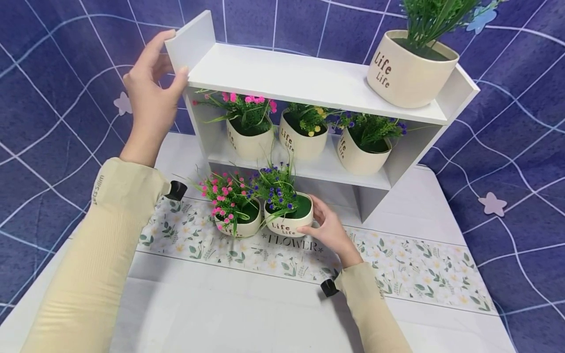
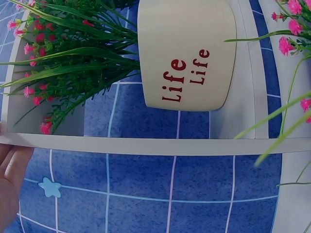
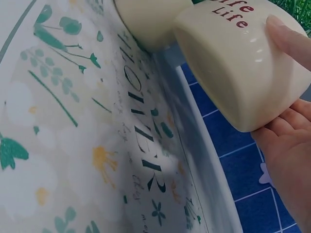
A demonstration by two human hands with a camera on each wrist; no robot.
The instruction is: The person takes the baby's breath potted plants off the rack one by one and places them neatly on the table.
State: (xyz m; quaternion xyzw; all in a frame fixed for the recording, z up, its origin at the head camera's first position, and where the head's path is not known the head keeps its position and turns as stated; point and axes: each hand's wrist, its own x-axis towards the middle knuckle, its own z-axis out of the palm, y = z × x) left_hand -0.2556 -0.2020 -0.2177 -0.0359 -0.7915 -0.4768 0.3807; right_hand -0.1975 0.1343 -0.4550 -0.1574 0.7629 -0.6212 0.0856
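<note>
On my feed, the left hand (image 1: pixel 152 93) is farthest left, thumb and fingers gripping the left end panel (image 1: pixel 194 41) at the upper left corner of the white shelf (image 1: pixel 273 68), which stands toward the tabletop's (image 1: pixel 212 314) back edge. Before the shelf's lower left part I see the front pink-flowered pot (image 1: pixel 243 229), by the floral strip (image 1: pixel 419 264) running across the tabletop. Behind it, the rear pink-flowered pot (image 1: pixel 253 145) sits near the left end of the middle board (image 1: pixel 328 171). Just right of the front pink-flowered pot, the front blue-flowered pot (image 1: pixel 282 227) is gripped by the right hand (image 1: pixel 330 230), thumb on its front wall and fingers round its right side; I cannot tell whether its base touches the tabletop. Behind, the yellow-flowered pot (image 1: pixel 304 144) stands at the board's middle, and the rear blue-flowered pot (image 1: pixel 364 159) near its right end. Farthest right, I have 1 tall-leaved pot (image 1: pixel 410 81) at the right end of the shelf's top. All 6 pots carry dark "Life" lettering.
</note>
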